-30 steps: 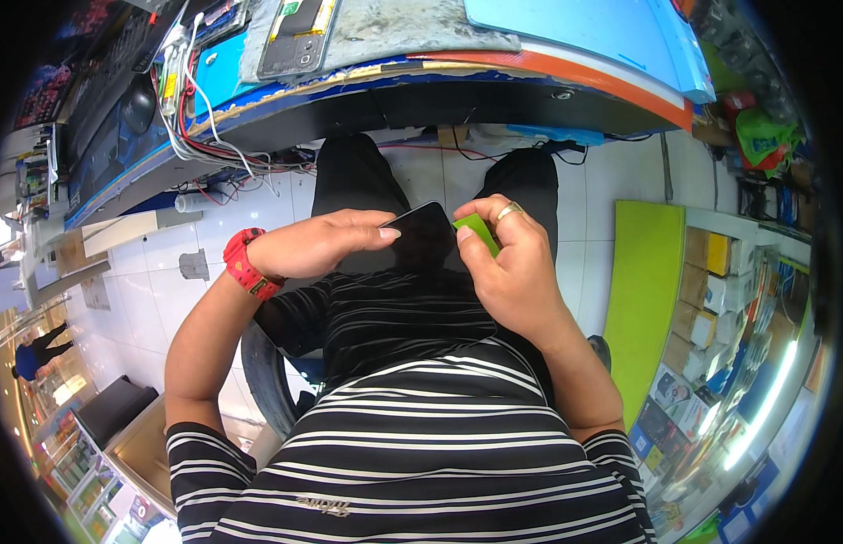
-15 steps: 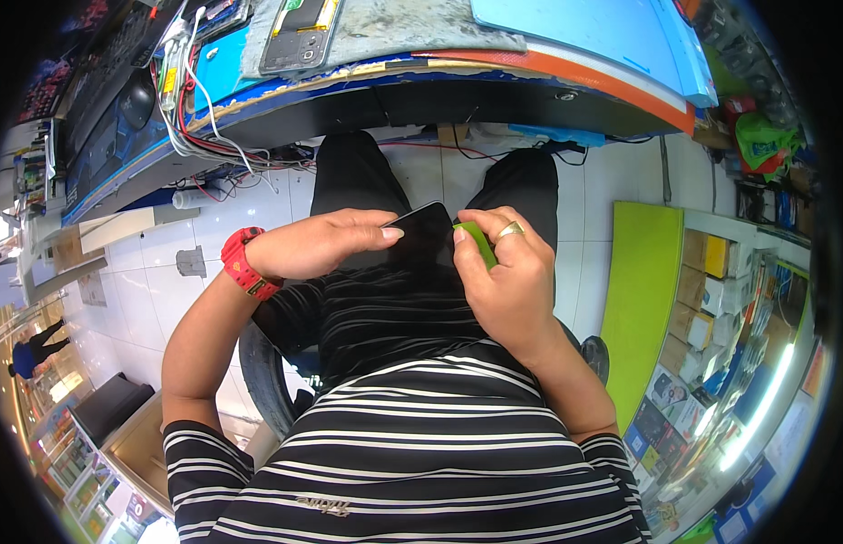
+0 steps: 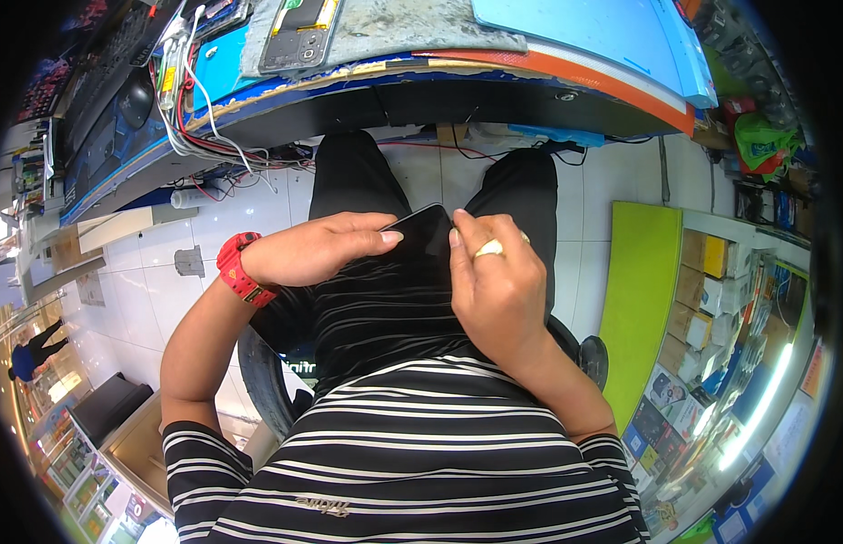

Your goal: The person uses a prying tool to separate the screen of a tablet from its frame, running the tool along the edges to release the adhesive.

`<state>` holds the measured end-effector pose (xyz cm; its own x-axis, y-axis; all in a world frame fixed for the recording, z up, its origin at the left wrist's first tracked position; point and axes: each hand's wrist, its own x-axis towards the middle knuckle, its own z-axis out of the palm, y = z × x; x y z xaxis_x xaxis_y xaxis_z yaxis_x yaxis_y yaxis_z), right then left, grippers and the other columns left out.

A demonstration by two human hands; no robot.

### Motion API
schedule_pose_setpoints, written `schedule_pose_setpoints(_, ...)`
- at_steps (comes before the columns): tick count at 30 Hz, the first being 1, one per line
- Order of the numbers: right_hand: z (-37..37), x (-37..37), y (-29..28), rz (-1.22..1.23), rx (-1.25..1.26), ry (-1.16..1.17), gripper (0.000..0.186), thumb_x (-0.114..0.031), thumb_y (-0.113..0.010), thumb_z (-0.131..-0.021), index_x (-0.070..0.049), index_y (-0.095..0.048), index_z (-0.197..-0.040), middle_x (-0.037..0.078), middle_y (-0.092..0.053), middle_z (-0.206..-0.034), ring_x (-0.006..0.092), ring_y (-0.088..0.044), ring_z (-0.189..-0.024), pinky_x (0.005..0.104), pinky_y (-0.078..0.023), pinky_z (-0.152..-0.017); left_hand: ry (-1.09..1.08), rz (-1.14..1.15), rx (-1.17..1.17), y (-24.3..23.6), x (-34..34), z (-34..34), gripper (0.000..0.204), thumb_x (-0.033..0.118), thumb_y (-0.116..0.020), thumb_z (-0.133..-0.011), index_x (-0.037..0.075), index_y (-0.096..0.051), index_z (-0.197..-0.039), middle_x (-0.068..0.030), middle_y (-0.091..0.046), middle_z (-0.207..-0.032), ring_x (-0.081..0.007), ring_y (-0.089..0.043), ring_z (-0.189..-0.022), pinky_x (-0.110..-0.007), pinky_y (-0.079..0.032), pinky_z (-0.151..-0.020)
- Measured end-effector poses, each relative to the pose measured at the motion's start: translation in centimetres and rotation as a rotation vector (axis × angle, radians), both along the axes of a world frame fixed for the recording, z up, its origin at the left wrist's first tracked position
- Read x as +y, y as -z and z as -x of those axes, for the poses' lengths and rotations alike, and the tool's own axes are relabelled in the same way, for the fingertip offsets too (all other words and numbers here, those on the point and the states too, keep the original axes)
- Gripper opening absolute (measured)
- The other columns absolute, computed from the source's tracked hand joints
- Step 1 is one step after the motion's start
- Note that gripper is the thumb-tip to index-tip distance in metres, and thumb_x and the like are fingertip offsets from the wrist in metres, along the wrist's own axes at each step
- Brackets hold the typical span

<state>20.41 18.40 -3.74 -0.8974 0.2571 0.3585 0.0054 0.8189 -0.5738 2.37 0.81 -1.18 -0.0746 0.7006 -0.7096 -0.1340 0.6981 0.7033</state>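
Observation:
A dark, flat smartphone [image 3: 423, 234] with a glossy black face is held above my lap. My left hand [image 3: 335, 245] is closed on its left side, the thumb lying along the edge and the other fingers hidden beneath. At the phone's right edge, the thumb and forefinger of my right hand [image 3: 503, 276] are pinched together, touching or very near it. What lies inside that pinch is hidden. A shiny ring sits on a right finger, and a red watch [image 3: 243, 269] is on my left wrist.
Ahead, the workbench [image 3: 394, 65] holds an opened phone [image 3: 299, 41] and a blue sheet [image 3: 575, 32]. Cables [image 3: 190, 118] hang off its left side, near a black mouse [image 3: 136, 98]. A green panel [image 3: 634, 308] and a lit display case [image 3: 730, 363] stand at right.
My right hand has turned and shifted slightly left, its fingertips closer to the phone. The flat green piece between its fingers is now out of sight. My left hand barely moved.

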Motion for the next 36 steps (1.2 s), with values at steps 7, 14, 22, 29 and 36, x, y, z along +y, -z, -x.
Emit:
schedule_pose_setpoints(7,0.3,1.5,-0.5,0.523,-0.210,0.072,0.016,-0.009,-0.075,-0.098,0.006,-0.072,-0.101,0.016,-0.071,-0.086,0.0235,-0.066,-0.072,0.0361,-0.052,-0.069,0.000,-0.009,-0.031,0.7,-0.3,0.0,0.073,0.049,-0.057,-0.110,-0.011,-0.050,-0.151,-0.0230,-0.057,-0.150,-0.0262,-0.053,-0.140,-0.034,-0.039,-0.118)
schedule_pose_setpoints(14,0.7,2.6,-1.0,0.515,-0.309,-0.022,0.019,-0.012,-0.069,-0.098,0.007,-0.071,-0.096,0.022,-0.073,-0.089,0.0388,-0.071,-0.075,0.0437,-0.055,-0.071,0.010,-0.120,0.041,2.0,-0.8,-0.5,0.066,0.046,-0.053,-0.112,-0.010,-0.053,-0.148,-0.0163,-0.063,-0.139,-0.0197,-0.056,-0.127,-0.031,-0.042,-0.111)
schedule_pose_setpoints(22,-0.8,3.0,-0.5,0.534,-0.380,-0.057,0.019,-0.010,-0.068,-0.097,0.007,-0.071,-0.090,0.020,-0.074,-0.089,0.0386,-0.071,-0.075,0.0441,-0.056,-0.070,0.061,-0.231,-0.082,2.7,-0.6,-1.2,0.059,0.044,-0.049,-0.114,-0.008,-0.055,-0.142,-0.0104,-0.065,-0.112,-0.0167,-0.055,-0.105,-0.032,-0.046,-0.099)
schedule_pose_setpoints(29,-3.6,2.6,0.7,0.471,-0.322,-0.102,0.013,-0.006,-0.069,-0.095,0.005,-0.070,-0.087,0.018,-0.070,-0.081,0.0353,-0.068,-0.069,0.0425,-0.053,-0.065,0.090,-0.154,-0.149,3.0,-0.6,-0.8,0.056,0.042,-0.052,-0.114,-0.004,-0.053,-0.146,-0.0033,-0.061,-0.116,-0.0101,-0.051,-0.105,-0.027,-0.045,-0.096)
schedule_pose_setpoints(36,-6.4,1.5,0.7,0.324,-0.284,-0.065,0.009,-0.003,-0.071,-0.094,0.005,-0.070,-0.088,0.018,-0.069,-0.077,0.0341,-0.067,-0.062,0.0414,-0.053,-0.060,0.118,-0.133,-0.053,3.1,-0.7,-0.9,0.061,0.043,-0.053,-0.113,-0.005,-0.050,-0.150,-0.0066,-0.062,-0.125,-0.0126,-0.054,-0.112,-0.027,-0.045,-0.101)
